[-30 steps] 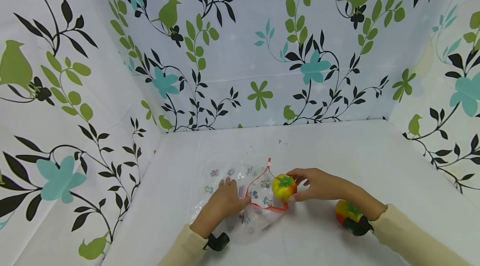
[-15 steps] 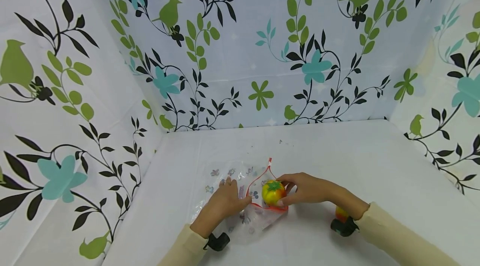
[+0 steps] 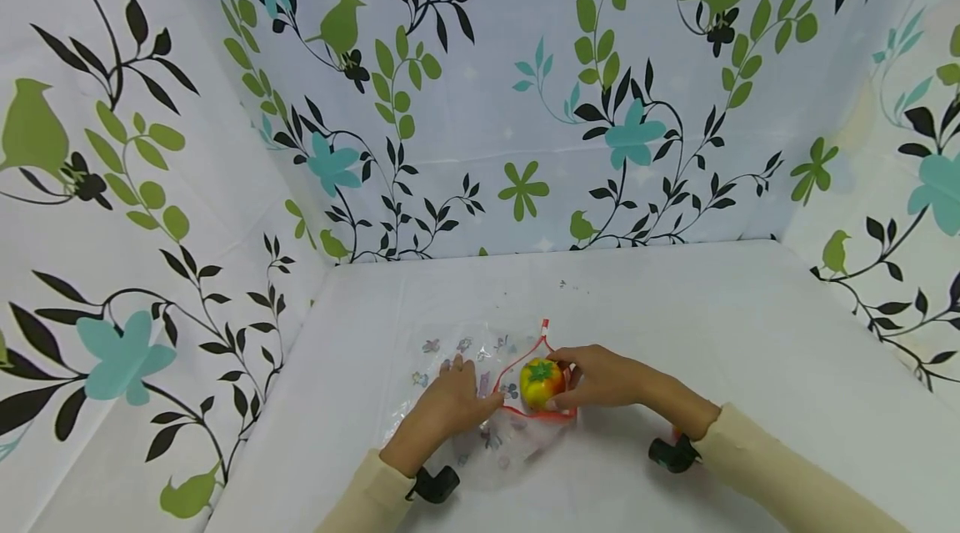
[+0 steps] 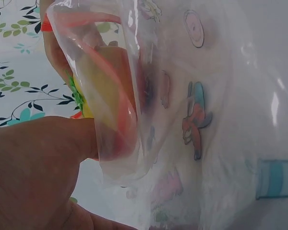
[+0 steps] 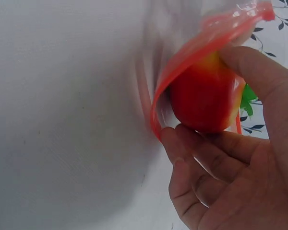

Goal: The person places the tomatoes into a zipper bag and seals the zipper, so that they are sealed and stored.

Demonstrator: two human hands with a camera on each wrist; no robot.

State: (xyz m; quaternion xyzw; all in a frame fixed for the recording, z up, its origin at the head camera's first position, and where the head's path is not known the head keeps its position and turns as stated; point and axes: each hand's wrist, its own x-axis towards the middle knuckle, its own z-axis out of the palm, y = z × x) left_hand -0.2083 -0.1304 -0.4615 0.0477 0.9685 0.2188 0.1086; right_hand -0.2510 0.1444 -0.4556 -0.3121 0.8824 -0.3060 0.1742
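A clear plastic zip bag, printed with small cartoon figures, lies on the white table. Its red-edged mouth stands open toward the right. My left hand holds the bag near that mouth, the thumb at the red rim; its fingertips are partly hidden. A toy fruit, yellow and red with a green leafy top, is at the bag's opening. My right hand grips it from the right, thumb and fingers around it. In the right wrist view the red rim passes over part of the fruit.
A second red toy fruit is almost wholly hidden behind my right wrist and its black wrist camera. Patterned cloth walls stand behind the white table and at both sides.
My right hand has moved left with the toy fruit, from the bag's edge into its opening. The second fruit is now covered by the right arm. My left hand has stayed put.
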